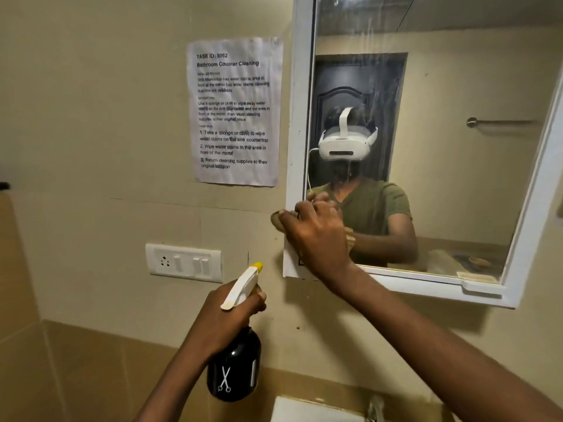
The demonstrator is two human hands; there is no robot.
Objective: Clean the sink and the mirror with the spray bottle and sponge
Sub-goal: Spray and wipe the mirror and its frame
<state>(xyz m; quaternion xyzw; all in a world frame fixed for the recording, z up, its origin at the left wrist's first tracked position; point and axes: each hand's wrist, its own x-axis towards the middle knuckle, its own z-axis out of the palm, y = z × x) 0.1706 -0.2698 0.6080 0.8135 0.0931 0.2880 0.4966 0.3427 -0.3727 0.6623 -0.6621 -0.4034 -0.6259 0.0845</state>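
My left hand (227,318) grips the neck of a black spray bottle (234,363) with a white trigger head and yellow nozzle, held upright below the mirror's left corner. My right hand (316,236) holds a tan sponge (275,219) against the lower left part of the white mirror frame (300,117); most of the sponge is hidden under my fingers. The mirror glass (457,86) shows wet streaks near its top. A corner of the white sink (304,411) shows at the bottom edge, with the tap (373,408) blurred beside it.
A printed task sheet (234,112) is taped to the beige wall left of the mirror. A white switch and socket plate (184,263) sits below it. A small white shelf (479,284) juts from the mirror's lower right frame. Tan tiles run along the lower wall.
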